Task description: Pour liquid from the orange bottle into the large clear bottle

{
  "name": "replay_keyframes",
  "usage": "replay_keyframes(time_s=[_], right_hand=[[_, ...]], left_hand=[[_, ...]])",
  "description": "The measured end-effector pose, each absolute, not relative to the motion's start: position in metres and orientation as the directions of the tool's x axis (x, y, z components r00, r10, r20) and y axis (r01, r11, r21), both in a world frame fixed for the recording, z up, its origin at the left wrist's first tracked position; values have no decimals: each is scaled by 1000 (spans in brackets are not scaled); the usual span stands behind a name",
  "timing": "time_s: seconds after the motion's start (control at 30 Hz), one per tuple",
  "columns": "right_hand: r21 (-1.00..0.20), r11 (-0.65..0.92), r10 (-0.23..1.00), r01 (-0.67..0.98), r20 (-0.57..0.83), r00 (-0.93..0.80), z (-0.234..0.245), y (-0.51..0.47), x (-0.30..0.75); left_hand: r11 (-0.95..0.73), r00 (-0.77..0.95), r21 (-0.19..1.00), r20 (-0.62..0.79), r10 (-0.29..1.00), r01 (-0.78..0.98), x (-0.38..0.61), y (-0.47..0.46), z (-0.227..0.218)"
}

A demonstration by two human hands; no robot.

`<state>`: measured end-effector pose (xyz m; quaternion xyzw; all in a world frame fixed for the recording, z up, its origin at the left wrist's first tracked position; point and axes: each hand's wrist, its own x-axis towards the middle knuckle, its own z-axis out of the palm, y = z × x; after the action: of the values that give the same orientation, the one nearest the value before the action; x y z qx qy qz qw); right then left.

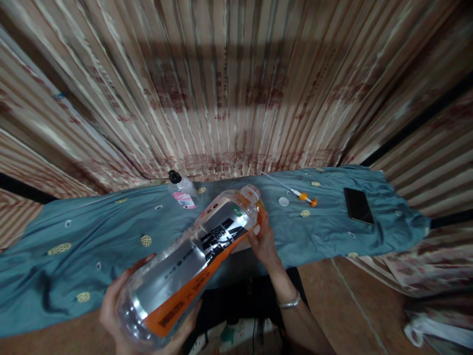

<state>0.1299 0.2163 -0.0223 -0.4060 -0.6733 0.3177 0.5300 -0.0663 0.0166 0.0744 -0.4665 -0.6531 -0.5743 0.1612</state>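
My left hand is wrapped around the lower end of a large clear plastic drink bottle with a silver, black and orange label. The bottle is tilted, its uncapped mouth pointing up and to the right. Behind that mouth, my right hand grips an orange container, mostly hidden by the drink bottle. Whether liquid passes between the two cannot be made out. To the right on the cloth lie an orange-and-white pump head with a long tube and a round white cap.
A clear pump bottle with a black top and pink label stands at the back left. A dark phone lies at the right. Teal patterned cloth covers the surface, with a striped curtain behind it.
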Motion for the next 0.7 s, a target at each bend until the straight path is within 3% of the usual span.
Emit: replay_keyframes(time_s=[0.5,0.7], right_hand=[[-876,432,902,215,418,-111,-23,217,131],[-877,437,899,200,419,-124,-21,217,131]], left_hand=[[-106,-503,590,758,415,801,-70,15,73],[-100,-581,684,679,449,723,-75,7,59]])
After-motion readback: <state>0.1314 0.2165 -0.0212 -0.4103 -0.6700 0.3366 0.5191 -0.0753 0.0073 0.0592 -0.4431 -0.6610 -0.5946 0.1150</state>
